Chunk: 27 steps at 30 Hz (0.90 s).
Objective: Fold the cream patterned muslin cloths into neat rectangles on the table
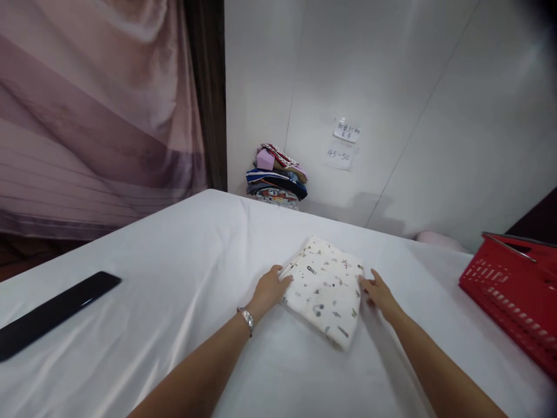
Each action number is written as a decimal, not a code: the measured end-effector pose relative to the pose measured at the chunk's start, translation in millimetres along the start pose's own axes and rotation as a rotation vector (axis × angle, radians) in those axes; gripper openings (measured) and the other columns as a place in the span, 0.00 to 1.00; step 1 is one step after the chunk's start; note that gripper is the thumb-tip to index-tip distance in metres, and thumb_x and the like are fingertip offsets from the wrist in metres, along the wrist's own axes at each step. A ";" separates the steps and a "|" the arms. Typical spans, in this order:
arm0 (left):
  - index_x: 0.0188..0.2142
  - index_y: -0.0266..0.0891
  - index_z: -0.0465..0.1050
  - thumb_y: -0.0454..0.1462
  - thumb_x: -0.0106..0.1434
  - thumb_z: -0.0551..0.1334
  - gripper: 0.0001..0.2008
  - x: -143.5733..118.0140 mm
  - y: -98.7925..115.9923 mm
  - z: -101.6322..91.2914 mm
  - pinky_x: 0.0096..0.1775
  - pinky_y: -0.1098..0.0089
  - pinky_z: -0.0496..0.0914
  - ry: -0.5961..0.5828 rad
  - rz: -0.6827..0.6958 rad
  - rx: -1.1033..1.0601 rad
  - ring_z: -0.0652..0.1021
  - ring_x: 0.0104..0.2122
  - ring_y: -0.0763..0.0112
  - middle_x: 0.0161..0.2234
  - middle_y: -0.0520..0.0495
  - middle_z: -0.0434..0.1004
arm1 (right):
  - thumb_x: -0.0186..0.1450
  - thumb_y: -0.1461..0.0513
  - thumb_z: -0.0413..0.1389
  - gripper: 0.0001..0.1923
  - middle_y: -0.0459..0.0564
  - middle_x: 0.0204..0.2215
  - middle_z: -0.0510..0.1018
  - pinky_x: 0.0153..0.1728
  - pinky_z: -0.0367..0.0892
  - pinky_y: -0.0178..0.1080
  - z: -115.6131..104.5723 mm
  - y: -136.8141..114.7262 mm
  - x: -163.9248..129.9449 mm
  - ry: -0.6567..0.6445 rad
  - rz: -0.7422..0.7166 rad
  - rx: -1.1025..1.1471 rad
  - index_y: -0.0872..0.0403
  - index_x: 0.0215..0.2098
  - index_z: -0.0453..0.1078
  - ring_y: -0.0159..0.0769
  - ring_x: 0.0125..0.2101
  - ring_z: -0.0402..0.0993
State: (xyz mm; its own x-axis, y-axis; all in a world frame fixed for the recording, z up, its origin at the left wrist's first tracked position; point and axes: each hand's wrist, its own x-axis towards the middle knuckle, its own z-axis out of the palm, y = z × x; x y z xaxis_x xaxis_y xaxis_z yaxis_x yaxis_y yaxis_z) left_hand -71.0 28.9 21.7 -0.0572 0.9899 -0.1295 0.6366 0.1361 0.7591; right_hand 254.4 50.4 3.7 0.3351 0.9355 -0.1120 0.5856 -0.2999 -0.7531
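Observation:
A folded white cloth (324, 287) with small dark prints lies flat on the white-covered table (174, 273). My left hand (270, 287) rests against its left edge, fingers touching the fabric, with a silver watch on the wrist. My right hand (378, 293) touches the cloth's right edge with the fingers spread. Neither hand lifts the cloth; both press lightly at its sides.
A stack of folded colourful clothes (276, 177) sits at the table's far corner by the wall. A red plastic basket (513, 290) stands at the right edge. A long black flat object (52, 313) lies at the left. Two paper notes (343, 145) hang on the wall; pink curtain at left.

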 end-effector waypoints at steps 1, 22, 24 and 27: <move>0.52 0.39 0.62 0.48 0.59 0.55 0.24 -1.8 1.2 -0.2 0.38 0.67 0.66 0.004 -0.006 -0.005 0.75 0.41 0.59 0.42 0.42 0.75 | 0.58 0.44 0.51 0.44 0.59 0.52 0.70 0.33 0.72 0.41 4.7 1.8 -14.8 -0.039 0.020 0.082 0.53 0.65 0.41 0.44 0.43 0.74; 0.33 0.36 0.69 0.40 0.55 0.61 0.09 -104.3 44.9 76.2 0.21 0.76 0.66 -0.477 0.036 -0.416 0.73 0.19 0.77 0.30 0.49 0.75 | 0.58 0.57 0.50 0.20 0.52 0.46 0.75 0.47 0.64 0.44 -45.7 22.9 -65.5 0.065 -0.433 -0.067 0.53 0.47 0.70 0.42 0.45 0.70; 0.33 0.36 0.71 0.39 0.58 0.59 0.08 -76.3 34.5 59.6 0.22 0.76 0.66 -0.294 0.079 -0.322 0.73 0.21 0.77 0.30 0.48 0.76 | 0.60 0.54 0.49 0.18 0.52 0.44 0.76 0.45 0.65 0.43 -34.7 17.2 -98.3 0.010 -0.501 -0.042 0.52 0.44 0.71 0.42 0.44 0.70; 0.34 0.35 0.72 0.37 0.60 0.56 0.08 -36.0 29.5 39.3 0.25 0.76 0.67 -0.115 0.113 -0.216 0.74 0.24 0.76 0.32 0.47 0.77 | 0.62 0.52 0.48 0.18 0.52 0.40 0.76 0.42 0.66 0.42 -21.6 6.1 -133.3 -0.062 -0.560 -0.104 0.51 0.43 0.71 0.41 0.41 0.71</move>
State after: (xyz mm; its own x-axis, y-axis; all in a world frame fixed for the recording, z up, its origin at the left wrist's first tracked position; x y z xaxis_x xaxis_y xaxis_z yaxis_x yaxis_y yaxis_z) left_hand -19.9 -4.3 23.7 0.0999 0.9901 -0.0987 0.4547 0.0428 0.8896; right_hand 229.2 -80.2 28.1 -0.0899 0.9652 0.2455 0.7321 0.2312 -0.6407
